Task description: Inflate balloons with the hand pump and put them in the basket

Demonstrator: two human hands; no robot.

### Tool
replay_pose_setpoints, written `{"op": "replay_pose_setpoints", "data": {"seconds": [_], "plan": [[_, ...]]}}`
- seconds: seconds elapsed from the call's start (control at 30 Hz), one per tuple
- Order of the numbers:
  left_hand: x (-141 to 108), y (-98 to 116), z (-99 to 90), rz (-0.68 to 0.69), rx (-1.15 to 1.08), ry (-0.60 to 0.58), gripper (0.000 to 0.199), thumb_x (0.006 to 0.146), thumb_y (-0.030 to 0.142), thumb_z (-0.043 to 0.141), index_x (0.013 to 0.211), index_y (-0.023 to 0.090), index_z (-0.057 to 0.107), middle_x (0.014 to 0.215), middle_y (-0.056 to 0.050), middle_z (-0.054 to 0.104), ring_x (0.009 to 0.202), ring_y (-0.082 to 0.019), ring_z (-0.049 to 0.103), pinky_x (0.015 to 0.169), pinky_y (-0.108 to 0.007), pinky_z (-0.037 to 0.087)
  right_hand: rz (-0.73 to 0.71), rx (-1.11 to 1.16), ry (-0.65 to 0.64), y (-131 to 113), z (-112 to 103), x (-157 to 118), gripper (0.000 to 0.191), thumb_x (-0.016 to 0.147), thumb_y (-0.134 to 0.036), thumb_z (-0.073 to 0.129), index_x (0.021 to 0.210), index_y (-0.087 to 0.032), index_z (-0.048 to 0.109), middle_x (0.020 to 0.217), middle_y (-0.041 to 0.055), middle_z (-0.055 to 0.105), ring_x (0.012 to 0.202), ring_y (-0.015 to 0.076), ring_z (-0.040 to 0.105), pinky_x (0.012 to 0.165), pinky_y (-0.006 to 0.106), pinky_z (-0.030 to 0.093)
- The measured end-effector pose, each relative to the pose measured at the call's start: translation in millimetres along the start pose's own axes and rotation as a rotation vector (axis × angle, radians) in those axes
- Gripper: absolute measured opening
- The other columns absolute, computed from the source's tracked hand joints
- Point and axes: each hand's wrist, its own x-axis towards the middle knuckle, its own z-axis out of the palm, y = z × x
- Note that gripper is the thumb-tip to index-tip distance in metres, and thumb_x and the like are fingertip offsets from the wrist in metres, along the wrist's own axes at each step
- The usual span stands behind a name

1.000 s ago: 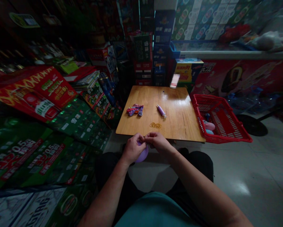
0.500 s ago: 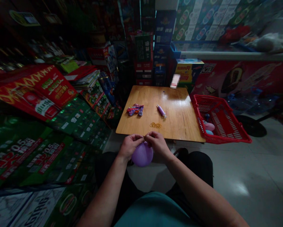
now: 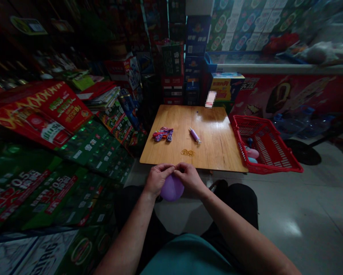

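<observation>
A small inflated purple balloon (image 3: 172, 189) hangs below my hands, just in front of the table's near edge. My left hand (image 3: 157, 176) pinches its neck from the left. From the right, my right hand (image 3: 189, 176) is closed at the same neck, fingertips meeting the left ones. The fingers hide the balloon's mouth and anything wound round it. On the wooden table (image 3: 171, 118), a loose pile of rubber bands (image 3: 187, 152) lies near the front edge. Beyond it rests a purple hand pump (image 3: 194, 135). Several limp, colourful balloons (image 3: 163, 134) lie at the left.
A red shopping basket (image 3: 270, 143) with pink and blue balloons (image 3: 252, 153) stands right of the table. Stacked green beer cartons (image 3: 45, 183) crowd my left side. Behind the basket are large plastic bottles (image 3: 298, 120) and a red-fronted freezer (image 3: 263, 91). Boxes (image 3: 173, 82) stand behind the table.
My fingertips have drawn closer together over the balloon's neck, covering more of it. The right-hand fingers have shifted slightly. The objects on the table keep their places.
</observation>
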Motion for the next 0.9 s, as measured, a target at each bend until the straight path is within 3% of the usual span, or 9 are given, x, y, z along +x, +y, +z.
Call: {"op": "replay_pose_setpoints", "data": {"seconds": [0.1, 0.27, 0.43, 0.6, 0.7, 0.9], "plan": [[3.4, 2.8, 2.3, 0.050, 0.072, 0.020, 0.036, 0.069, 0.034, 0.087, 0.097, 0.015, 0.076, 0.095, -0.008, 0.076, 0.084, -0.018, 0.069, 0.080, -0.030, 0.052, 0.018, 0.060, 0.042, 0.6, -7.0, 0.1, 0.014, 0.078, -0.031, 0.067, 0.077, -0.017, 0.067, 0.069, 0.0001, 0.061, 0.064, 0.0138, 0.052, 0.058, 0.025, 0.039], [10.3, 0.4, -1.2, 0.128, 0.245, 0.149, 0.049, 0.075, 0.045, 0.081, 0.113, 0.015, 0.072, 0.113, -0.011, 0.072, 0.100, -0.022, 0.066, 0.087, -0.032, 0.050, 0.103, 0.377, 0.167, 5.5, -31.1, 5.2, 0.015, 0.073, -0.031, 0.069, 0.075, -0.019, 0.061, 0.063, -0.0036, 0.053, 0.056, 0.0108, 0.044, 0.052, 0.023, 0.035], [8.1, -8.7, 14.7, -0.059, 0.077, -0.009, 0.058, 0.081, 0.049, 0.074, 0.128, 0.017, 0.065, 0.124, -0.013, 0.069, 0.111, -0.029, 0.064, 0.087, -0.036, 0.051, 0.111, 0.466, 0.272, 17.3, -64.9, 10.5, 0.021, 0.074, -0.036, 0.068, 0.076, -0.019, 0.057, 0.064, -0.0040, 0.049, 0.054, 0.0103, 0.041, 0.049, 0.023, 0.034], [16.7, -21.2, 51.8, -0.029, 0.080, -0.067, 0.061, 0.077, 0.035, 0.079, 0.133, 0.020, 0.059, 0.136, -0.013, 0.061, 0.127, -0.029, 0.056, 0.101, -0.038, 0.046, 0.080, 0.438, 0.420, 33.4, -106.2, 15.1, 0.022, 0.074, -0.038, 0.071, 0.074, -0.017, 0.063, 0.062, -0.0031, 0.052, 0.055, 0.0106, 0.042, 0.048, 0.023, 0.032], [32.8, -28.5, 78.6, -0.010, 0.121, -0.110, 0.055, 0.077, 0.033, 0.079, 0.126, 0.019, 0.059, 0.133, -0.013, 0.061, 0.127, -0.028, 0.056, 0.104, -0.040, 0.044, 0.064, 0.422, 0.514, 42.6, -139.1, 16.8, 0.024, 0.074, -0.040, 0.071, 0.075, -0.017, 0.065, 0.060, -0.0032, 0.053, 0.054, 0.0109, 0.042, 0.048, 0.024, 0.033], [75.7, -42.1, 158.5, 0.083, 0.270, -0.296, 0.049, 0.075, 0.027, 0.078, 0.120, 0.020, 0.061, 0.130, -0.012, 0.062, 0.127, -0.028, 0.055, 0.106, -0.042, 0.044, 0.054, 0.440, 0.733, 66.2, -221.3, 20.8, 0.029, 0.072, -0.043, 0.072, 0.083, -0.016, 0.067, 0.066, -0.0020, 0.058, 0.055, 0.0115, 0.048, 0.050, 0.024, 0.038]]}}
